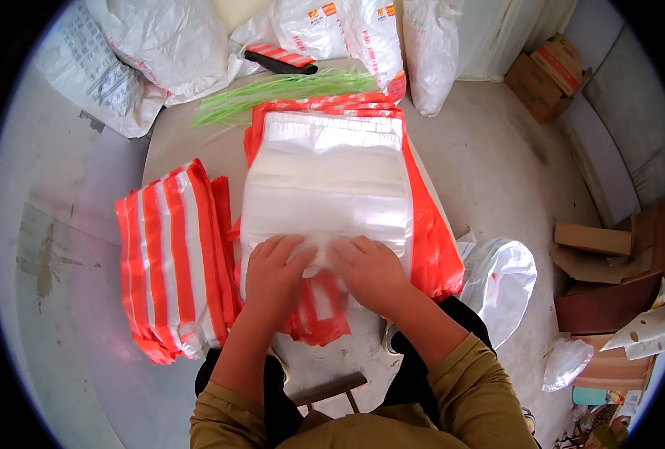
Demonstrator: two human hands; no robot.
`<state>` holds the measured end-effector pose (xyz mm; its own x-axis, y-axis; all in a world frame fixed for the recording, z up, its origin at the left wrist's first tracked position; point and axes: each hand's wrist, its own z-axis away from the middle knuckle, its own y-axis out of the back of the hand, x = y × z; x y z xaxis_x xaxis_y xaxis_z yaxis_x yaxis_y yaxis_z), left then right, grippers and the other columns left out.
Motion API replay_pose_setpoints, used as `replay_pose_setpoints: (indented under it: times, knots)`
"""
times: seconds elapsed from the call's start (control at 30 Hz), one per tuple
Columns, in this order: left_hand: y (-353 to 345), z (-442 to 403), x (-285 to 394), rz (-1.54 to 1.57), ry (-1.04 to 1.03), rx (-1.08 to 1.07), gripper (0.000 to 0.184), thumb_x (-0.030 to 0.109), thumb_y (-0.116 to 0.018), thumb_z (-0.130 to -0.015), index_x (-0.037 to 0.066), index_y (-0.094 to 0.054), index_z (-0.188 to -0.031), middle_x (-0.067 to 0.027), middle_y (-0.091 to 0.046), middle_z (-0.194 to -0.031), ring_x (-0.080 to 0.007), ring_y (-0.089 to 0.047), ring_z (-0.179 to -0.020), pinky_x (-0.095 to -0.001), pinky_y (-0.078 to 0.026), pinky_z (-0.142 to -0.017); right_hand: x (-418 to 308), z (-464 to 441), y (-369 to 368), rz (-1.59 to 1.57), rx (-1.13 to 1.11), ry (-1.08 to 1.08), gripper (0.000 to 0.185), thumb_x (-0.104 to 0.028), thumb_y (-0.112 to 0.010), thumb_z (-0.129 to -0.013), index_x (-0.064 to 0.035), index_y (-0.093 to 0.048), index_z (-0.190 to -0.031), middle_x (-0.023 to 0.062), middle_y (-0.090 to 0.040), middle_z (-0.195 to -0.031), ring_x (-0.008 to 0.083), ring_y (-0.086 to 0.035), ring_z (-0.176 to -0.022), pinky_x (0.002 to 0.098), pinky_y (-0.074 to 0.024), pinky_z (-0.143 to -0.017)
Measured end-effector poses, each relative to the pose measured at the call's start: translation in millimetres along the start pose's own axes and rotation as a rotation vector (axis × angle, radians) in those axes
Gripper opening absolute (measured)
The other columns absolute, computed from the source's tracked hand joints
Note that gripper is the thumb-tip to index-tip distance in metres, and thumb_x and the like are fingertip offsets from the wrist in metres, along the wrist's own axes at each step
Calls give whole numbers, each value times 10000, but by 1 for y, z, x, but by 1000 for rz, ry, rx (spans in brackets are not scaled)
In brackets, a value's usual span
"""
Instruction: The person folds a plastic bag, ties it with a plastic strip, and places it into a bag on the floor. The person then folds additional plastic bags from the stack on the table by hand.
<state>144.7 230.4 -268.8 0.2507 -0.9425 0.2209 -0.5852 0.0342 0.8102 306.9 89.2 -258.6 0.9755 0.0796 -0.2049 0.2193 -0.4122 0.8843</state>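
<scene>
A stack of clear plastic bags (326,187) lies over red-and-white striped plastic bags (431,254) in front of me. At its near edge, my left hand (274,273) is closed on the clear plastic, fingers bent inward. My right hand (368,273) grips the same edge a short way to the right, the fingertips of both hands pointing toward each other. Between my forearms, a striped handle part (317,310) of the bags below hangs over the near side. The undersides of my fingers and my thumbs are partly hidden.
A folded pile of striped bags (171,262) hangs at the table's left side. Green plastic strips (272,96) and a striped bundle (280,58) lie behind the stack. White sacks (171,45) stand at the back. Cardboard boxes (548,78) and a clear bag (503,280) are on the right.
</scene>
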Motion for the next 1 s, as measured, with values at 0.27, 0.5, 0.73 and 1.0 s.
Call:
replay_pose_setpoints:
  times: [0.27,0.5,0.73,1.0]
  knots:
    - [14,1,1,65,-113,-2,290,14,-711,-710,116,-746,-979,-35,-744,-1011,-246,-689,-913,-382,-553,-784,-6,2,17,-36,-40,3,309,-59,-646,-764,-74,-650,-1073,50,-638,-1065,275,-618,-972,387,-537,-802]
    - [30,11,2,244,-48,-150,294,48,-719,-730,78,-720,-1022,-56,-732,-1025,-256,-682,-922,-392,-545,-801,-3,13,22,-93,-241,-88,269,-47,-632,-797,-112,-682,-1053,51,-671,-1074,281,-631,-1007,395,-554,-821]
    - [47,14,-11,463,355,-261,250,-31,-769,-792,23,-712,-1030,-120,-710,-995,-267,-673,-902,-345,-552,-797,5,6,33,-283,-318,-241,183,-130,-632,-884,-105,-716,-1045,95,-692,-1018,313,-640,-1015,433,-528,-835]
    - [37,6,-13,445,505,-254,159,66,-726,-897,20,-704,-1048,-138,-710,-969,-280,-685,-881,-348,-555,-770,29,-7,31,-350,-427,-318,278,-180,-639,-918,-110,-694,-1181,140,-680,-1082,354,-641,-1012,444,-524,-868]
